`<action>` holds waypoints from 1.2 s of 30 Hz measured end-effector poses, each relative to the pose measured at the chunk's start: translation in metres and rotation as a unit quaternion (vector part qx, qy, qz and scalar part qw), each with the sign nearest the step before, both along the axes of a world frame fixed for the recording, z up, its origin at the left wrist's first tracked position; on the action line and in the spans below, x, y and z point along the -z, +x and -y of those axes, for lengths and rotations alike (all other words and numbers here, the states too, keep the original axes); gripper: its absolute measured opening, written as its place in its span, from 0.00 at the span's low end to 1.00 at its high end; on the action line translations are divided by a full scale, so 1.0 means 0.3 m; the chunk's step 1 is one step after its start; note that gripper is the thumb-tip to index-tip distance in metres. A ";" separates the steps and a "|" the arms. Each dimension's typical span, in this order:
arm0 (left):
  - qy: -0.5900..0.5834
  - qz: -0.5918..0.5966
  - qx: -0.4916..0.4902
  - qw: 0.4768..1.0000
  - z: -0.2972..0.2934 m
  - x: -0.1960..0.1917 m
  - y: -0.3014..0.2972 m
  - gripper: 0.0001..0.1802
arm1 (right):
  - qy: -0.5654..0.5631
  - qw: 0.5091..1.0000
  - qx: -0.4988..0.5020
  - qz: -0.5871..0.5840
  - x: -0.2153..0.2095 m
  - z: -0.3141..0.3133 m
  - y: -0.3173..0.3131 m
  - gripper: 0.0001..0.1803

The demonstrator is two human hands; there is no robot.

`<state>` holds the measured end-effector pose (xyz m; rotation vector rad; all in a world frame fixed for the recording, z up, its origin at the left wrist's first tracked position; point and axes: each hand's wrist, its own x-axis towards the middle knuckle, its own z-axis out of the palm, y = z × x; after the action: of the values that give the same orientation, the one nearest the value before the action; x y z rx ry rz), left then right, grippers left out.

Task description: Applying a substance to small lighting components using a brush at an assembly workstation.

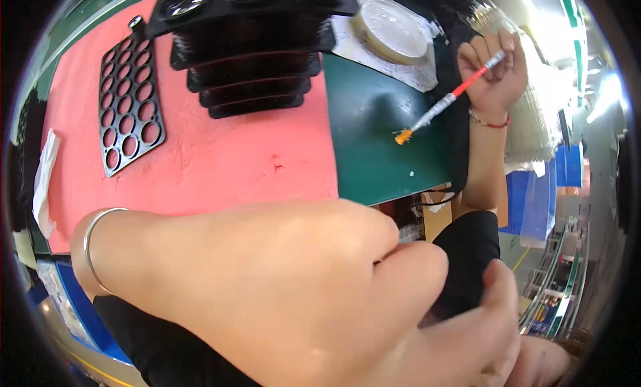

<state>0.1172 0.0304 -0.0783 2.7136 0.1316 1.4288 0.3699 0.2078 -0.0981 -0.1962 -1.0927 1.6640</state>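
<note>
- Bangle point(93, 237) circles the left wrist; the left hand point(320, 280) is raised close to the camera, fingers curled together, nothing visibly held.
- Perforated plate point(128, 107) and stacked black trays point(250, 50) lie beyond it on the counter point(220, 160).
- Right hand point(493, 70) is clamped on a brush point(446, 100), bristles angled down toward the counter.

Right hand point(493, 72) grips a brush point(449, 99) above the green mat point(374, 140).

I see the perforated plate point(130, 107) lying left on the surface point(220, 160), stacked trays point(250, 47) just right of it, tape roll point(390, 30) behind right, and the brush point(447, 101) held over the surface's right part.
</note>
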 end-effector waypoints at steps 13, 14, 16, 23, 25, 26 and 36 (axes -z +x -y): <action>0.005 -0.001 0.015 1.000 0.005 0.000 0.005 0.14 | -0.002 1.000 0.011 0.001 0.013 -0.008 0.015 0.14; 0.008 0.002 0.012 1.000 0.006 -0.001 0.007 0.14 | -0.003 1.000 0.014 0.003 0.012 -0.008 0.016 0.14; 0.011 0.004 0.002 1.000 0.006 0.000 0.004 0.14 | -0.012 1.000 0.021 -0.007 0.013 -0.008 0.008 0.14; 0.031 0.024 -0.031 0.999 -0.032 0.025 -0.022 0.13 | -0.018 0.999 -0.007 -0.027 0.003 -0.004 -0.011 0.15; 0.037 0.031 -0.026 0.998 -0.037 0.025 -0.019 0.13 | -0.019 1.000 0.014 -0.019 0.006 0.001 -0.008 0.15; 0.044 0.033 -0.025 0.998 -0.041 0.023 -0.019 0.13 | -0.012 1.000 0.019 -0.017 0.008 0.002 -0.006 0.15; 0.086 0.179 -0.114 0.973 -0.019 0.031 0.020 0.13 | -0.012 0.999 0.029 -0.006 0.002 -0.002 0.007 0.15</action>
<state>0.1233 0.0361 -0.0877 2.5783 0.3182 2.0592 0.3719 0.2084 -0.0988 -0.2308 -1.0491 1.6257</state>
